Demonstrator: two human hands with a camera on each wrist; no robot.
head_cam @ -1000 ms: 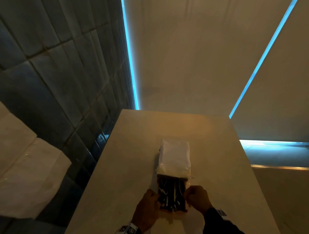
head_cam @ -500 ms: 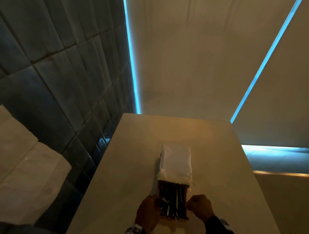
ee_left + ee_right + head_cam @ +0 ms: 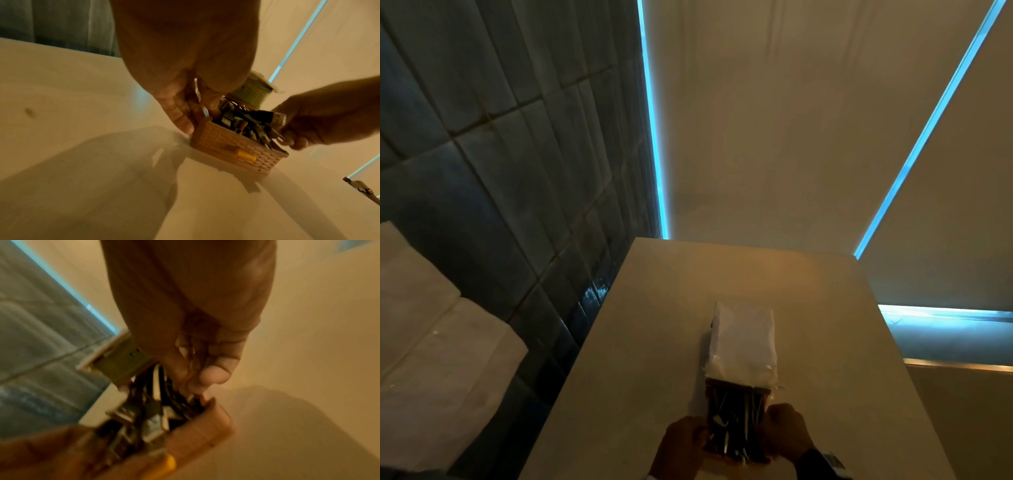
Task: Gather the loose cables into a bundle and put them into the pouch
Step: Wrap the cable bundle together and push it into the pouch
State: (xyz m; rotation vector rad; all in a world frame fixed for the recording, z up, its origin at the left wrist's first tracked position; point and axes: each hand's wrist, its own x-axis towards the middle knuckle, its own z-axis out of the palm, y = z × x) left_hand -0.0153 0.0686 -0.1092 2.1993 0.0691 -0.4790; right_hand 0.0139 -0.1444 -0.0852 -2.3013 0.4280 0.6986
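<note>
On the table (image 3: 654, 342), cables (image 3: 246, 123) lie in a tray-like pouch (image 3: 236, 146). The left hand (image 3: 681, 445) and right hand (image 3: 787, 433) apparently pinch its opposite sides with curled fingers.

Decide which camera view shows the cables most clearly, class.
The left wrist view: the cables and their plugs look sharp, packed in a box between both hands. The right wrist view blurs them; the head view shows only a small dark cluster.

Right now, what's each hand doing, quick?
Left hand: fingers curled on the left side of the pouch full of cables.
Right hand: pinching the pouch's right edge, beside the cables.
</note>
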